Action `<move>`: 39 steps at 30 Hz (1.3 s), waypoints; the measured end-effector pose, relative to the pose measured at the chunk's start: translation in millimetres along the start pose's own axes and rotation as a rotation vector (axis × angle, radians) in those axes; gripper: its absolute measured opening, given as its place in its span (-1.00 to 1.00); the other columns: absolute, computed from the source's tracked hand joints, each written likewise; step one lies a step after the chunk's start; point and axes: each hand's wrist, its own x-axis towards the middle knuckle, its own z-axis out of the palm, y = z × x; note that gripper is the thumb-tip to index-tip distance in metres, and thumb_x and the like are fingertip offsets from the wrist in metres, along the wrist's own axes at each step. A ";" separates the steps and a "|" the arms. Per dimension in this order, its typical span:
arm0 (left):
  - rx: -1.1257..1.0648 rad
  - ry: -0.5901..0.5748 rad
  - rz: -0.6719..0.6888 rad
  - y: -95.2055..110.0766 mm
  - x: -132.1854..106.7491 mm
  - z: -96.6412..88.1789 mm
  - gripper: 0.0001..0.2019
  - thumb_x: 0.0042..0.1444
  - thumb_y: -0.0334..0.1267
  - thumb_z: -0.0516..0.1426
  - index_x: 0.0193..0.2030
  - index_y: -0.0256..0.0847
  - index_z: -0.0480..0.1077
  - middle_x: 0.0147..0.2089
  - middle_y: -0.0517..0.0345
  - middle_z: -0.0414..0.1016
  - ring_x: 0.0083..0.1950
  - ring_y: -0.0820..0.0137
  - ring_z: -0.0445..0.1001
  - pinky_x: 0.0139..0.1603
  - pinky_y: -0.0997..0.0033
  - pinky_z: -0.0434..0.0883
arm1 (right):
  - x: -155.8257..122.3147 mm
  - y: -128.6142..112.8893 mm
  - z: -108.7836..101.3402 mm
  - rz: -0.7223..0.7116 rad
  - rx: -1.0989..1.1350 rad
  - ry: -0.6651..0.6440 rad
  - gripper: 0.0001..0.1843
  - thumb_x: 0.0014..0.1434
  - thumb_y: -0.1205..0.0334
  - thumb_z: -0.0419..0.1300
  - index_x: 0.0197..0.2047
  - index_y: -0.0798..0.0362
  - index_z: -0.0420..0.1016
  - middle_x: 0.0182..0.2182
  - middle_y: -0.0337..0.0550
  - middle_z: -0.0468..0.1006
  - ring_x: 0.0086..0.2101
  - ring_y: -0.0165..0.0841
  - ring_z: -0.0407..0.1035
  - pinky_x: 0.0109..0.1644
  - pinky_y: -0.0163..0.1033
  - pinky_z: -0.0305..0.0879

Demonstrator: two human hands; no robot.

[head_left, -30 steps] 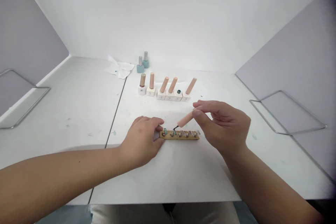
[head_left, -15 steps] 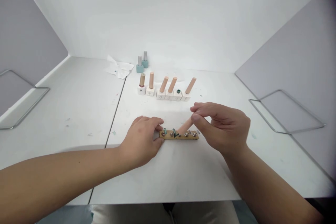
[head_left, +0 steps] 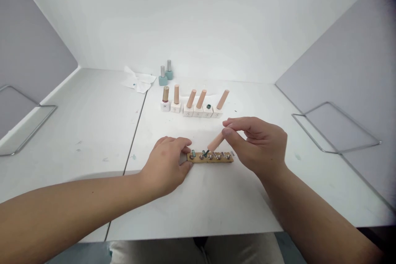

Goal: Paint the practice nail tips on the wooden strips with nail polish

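My left hand [head_left: 168,165] grips the left end of a narrow wooden nail-tip stand [head_left: 222,160] between thumb and fingers. Several small metal holders run along this stand, with nail tips on them; the two at the left look green [head_left: 194,153], while those at the right look clear. Pinched in my right hand [head_left: 261,142] is a nail polish brush [head_left: 216,142] with a peach cap handle. Its dark green bristles point down and left at the second nail tip from the left; whether they touch it is hard to tell.
Behind the stand is a row of white polish bottles with peach caps [head_left: 201,100]; one open bottle [head_left: 208,110] shows a green neck. A gold-capped bottle [head_left: 165,105] ends the row. Farther back are two teal bottles [head_left: 162,80] and a crumpled tissue [head_left: 140,82]. Wire stands [head_left: 337,150] flank both sides.
My right hand has moved slightly up and left with the brush, whose green bristles now show more clearly beside the second nail tip. My left hand keeps its grip on the stand.
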 end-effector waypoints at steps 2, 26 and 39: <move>0.000 0.002 0.000 -0.5 0.4 0.1 -0.64 0.02 -0.35 0.17 0.00 -0.16 0.32 -0.14 0.15 0.55 -0.04 0.22 0.43 0.02 0.08 0.39 | 0.9 -2.6 0.8 0.024 0.000 0.004 -0.86 0.04 0.39 0.24 -0.46 -0.05 0.47 -0.59 -0.34 0.55 -0.33 -0.31 0.52 -0.27 -0.18 0.47; -0.005 -0.013 -0.012 1.0 1.3 -1.6 -0.63 0.01 -0.36 0.16 0.01 -0.16 0.31 -0.14 0.14 0.55 -0.04 0.21 0.43 0.02 0.07 0.39 | -0.4 0.5 -1.7 -0.066 0.129 -0.037 -0.81 -0.02 0.47 0.24 -0.46 -0.04 0.46 -0.56 -0.34 0.53 -0.33 -0.33 0.51 -0.16 -0.14 0.50; -0.005 -0.009 -0.009 1.2 0.9 -1.0 -0.63 0.01 -0.36 0.16 0.00 -0.17 0.32 -0.15 0.15 0.55 -0.04 0.22 0.43 0.02 0.09 0.40 | 0.8 -2.5 -1.3 -0.085 0.103 -0.006 -0.77 0.05 0.49 0.21 -0.36 -0.08 0.48 -0.55 -0.36 0.58 -0.27 -0.35 0.50 -0.09 -0.13 0.47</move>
